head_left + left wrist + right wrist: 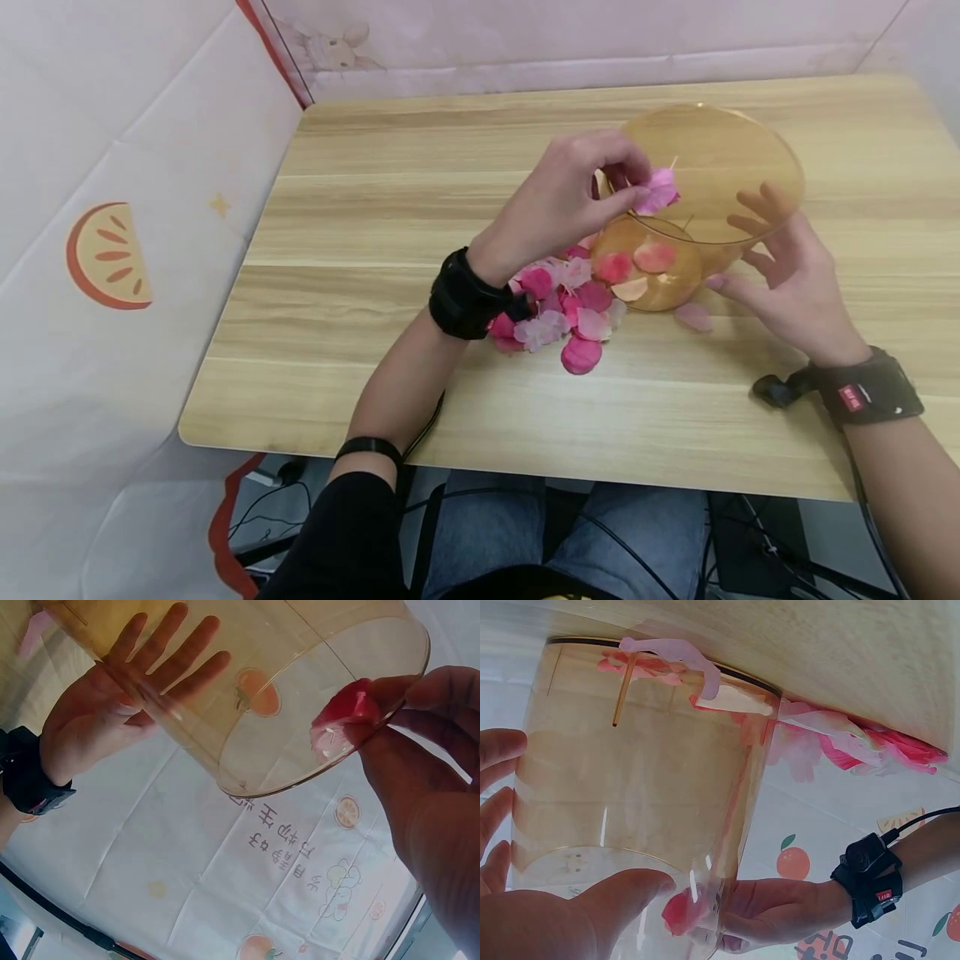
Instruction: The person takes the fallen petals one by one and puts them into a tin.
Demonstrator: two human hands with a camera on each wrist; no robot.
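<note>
Petals point(558, 312) of thin fabric, pink, magenta and pale lilac, lie in a loose heap on a light wooden table point(360, 208), just in front of the person and touching the near side of a tall cup. To the left, a white cloth wall printed with an orange slice point(108, 254) closes off the table's edge.

Moving right, the left hand point(558, 204) is raised above the heap, its fingers curled and its thumb and fingertips pinching a single pink petal point(656, 192) right at the cup's rim. A black camera strap point(461, 296) wraps that wrist. Held this high and this close to the opening, the petal appears poised over the mouth rather than over the table.

The cup point(705, 183) is clear amber plastic, smooth and cylindrical, with a wide round mouth and a narrower base. It stands on the table near the middle, slightly right. Through its wall a few petals point(637, 267) show resting at the bottom, in red, peach and cream.

Furthest right, the right hand point(787, 279) is spread, fingers straight and slightly fanned, palm toward the cup's far side. The left wrist view shows those fingers point(161, 656) lying behind the wall, seemingly steadying it; whether they actually press it I cannot tell. One stray pale petal point(693, 317) lies on the wood between this hand and the cup.
</note>
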